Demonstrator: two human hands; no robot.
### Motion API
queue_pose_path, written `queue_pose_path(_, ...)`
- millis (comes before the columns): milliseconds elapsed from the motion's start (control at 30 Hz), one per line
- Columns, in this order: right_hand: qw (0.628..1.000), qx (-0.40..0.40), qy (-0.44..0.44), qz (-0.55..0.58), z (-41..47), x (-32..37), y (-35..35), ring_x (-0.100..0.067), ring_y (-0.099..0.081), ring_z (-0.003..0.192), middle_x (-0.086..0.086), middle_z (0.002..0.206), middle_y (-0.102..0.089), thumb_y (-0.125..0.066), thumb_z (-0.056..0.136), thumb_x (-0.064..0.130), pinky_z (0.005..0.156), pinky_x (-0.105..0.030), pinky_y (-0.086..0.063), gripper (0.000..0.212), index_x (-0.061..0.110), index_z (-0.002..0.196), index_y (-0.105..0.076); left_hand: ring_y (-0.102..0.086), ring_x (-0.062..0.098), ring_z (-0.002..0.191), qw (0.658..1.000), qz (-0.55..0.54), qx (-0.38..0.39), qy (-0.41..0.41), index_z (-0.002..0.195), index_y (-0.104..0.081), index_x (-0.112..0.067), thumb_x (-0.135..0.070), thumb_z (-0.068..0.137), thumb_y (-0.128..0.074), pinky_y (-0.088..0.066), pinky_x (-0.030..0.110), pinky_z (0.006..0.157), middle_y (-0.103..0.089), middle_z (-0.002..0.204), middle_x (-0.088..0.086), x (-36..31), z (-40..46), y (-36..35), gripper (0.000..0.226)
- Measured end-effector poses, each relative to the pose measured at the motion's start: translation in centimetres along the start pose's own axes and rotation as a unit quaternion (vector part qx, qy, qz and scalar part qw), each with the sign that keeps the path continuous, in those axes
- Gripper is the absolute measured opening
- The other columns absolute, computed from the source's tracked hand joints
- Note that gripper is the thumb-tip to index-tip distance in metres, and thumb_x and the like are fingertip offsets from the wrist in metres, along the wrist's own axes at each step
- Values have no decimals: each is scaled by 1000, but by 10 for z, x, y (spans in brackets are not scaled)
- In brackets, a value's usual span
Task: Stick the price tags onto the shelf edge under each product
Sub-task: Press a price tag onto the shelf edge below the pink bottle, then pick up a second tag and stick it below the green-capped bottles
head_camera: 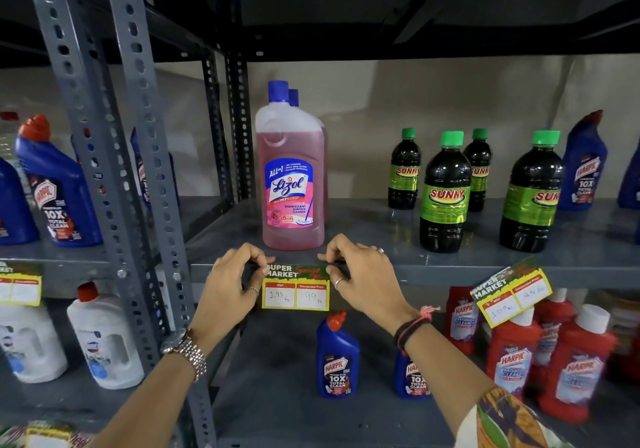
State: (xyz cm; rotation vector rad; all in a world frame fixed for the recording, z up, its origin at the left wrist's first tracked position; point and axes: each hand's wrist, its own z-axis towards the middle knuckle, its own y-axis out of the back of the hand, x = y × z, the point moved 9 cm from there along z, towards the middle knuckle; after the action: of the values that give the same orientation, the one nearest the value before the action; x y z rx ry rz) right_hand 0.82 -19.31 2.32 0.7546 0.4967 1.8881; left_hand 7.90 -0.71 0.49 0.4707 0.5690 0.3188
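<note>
A yellow and green price tag [295, 288] lies against the grey shelf edge [450, 269], directly below a pink Lizol bottle [292, 184]. My left hand [235, 281] pinches the tag's top left corner between thumb and fingers. My right hand [356, 274] pinches its top right corner in the same way. The tag hangs level, with two handwritten white price boxes facing me. Whether it is stuck to the edge I cannot tell.
Several green-capped Sunny bottles [446, 191] stand to the right on the same shelf. A second price tag [510, 295] hangs tilted under them. Blue Harpic bottles [336, 357] and red ones [512, 354] fill the shelf below. A perforated upright [152, 170] stands left, with another tag [20, 288] beyond.
</note>
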Motion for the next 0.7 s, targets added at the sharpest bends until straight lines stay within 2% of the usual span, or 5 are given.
queue_pose_path(133, 999, 9, 4, 32, -3, -4, 8, -7, -66, 83, 14, 96, -73, -63, 82, 11, 74, -35, -53, 24, 26, 89, -45, -57, 2, 107, 1000, -3, -7, 13, 106, -46, -33, -11, 85, -65, -51, 35, 84, -62, 110, -22, -11, -7, 2, 36)
queue_pose_path(233, 999, -36, -6, 21, -14, -25, 39, 5, -57, 64, 15, 95, -72, -63, 85, 30, 64, -35, -54, 18, 32, 95, -49, -55, 9, 113, 999, 28, -16, 4, 115, -49, -28, -28, 88, -62, -44, 34, 96, -63, 117, -11, -26, -16, -5, 30)
queue_pose_path(400, 992, -107, -46, -39, -52, -93, 121, -15, -64, 84, 5, 97, -70, -63, 84, 29, 71, -39, -53, 19, 28, 103, -59, -51, 15, 124, 984, 142, 18, -104, 102, -65, -27, -35, 87, -51, -27, 43, 111, -64, 119, -8, -86, -15, -57, 22)
queue_pose_path(600, 981, -148, -120, 30, -95, -185, 196, 2, -59, 69, 8, 79, -68, -58, 91, 22, 61, -15, -43, 12, 22, 101, -65, -46, 14, 129, 985, 136, 50, -98, 98, -66, -30, -39, 90, -50, -22, 41, 113, -58, 129, -7, -151, -6, -142, 21)
queue_pose_path(700, 985, -129, -105, 43, -106, -213, 208, -4, -63, 72, 5, 83, -72, -55, 92, 28, 66, -25, -49, 18, 22, 104, -67, -44, 16, 131, 983, 148, 60, -94, 95, -67, -30, -44, 90, -46, -21, 43, 114, -55, 134, -5, -184, -3, -180, 26)
